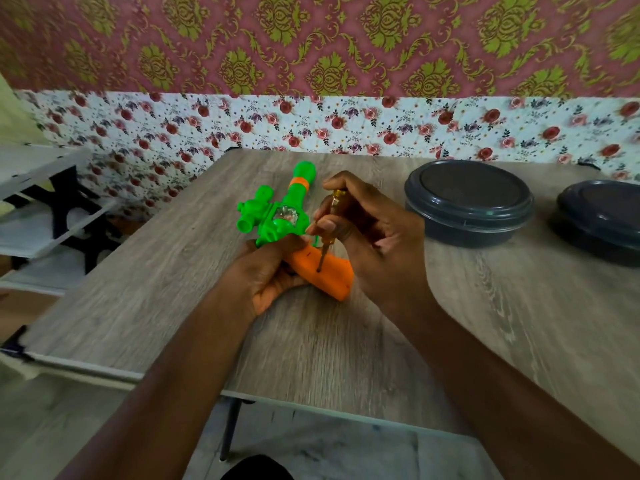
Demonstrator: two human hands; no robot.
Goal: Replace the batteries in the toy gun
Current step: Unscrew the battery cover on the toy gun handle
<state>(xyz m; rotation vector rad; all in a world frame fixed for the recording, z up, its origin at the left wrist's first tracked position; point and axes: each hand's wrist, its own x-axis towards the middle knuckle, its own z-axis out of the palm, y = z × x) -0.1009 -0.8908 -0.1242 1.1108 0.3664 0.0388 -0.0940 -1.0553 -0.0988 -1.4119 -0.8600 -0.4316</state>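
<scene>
A green toy gun (277,213) with an orange grip (329,271) lies on its side on the wooden table (485,323), barrel pointing away. My left hand (266,271) grips the gun where the green body meets the orange grip. My right hand (367,223) holds a small screwdriver (329,230) with a yellow handle, upright. Its tip sits in a screw hole in the orange grip. No batteries are in view.
Two dark round lidded containers stand on the right of the table, one (469,202) behind my right hand and one (602,220) at the far right edge. A white shelf unit (45,216) stands left of the table. A patterned wall lies behind.
</scene>
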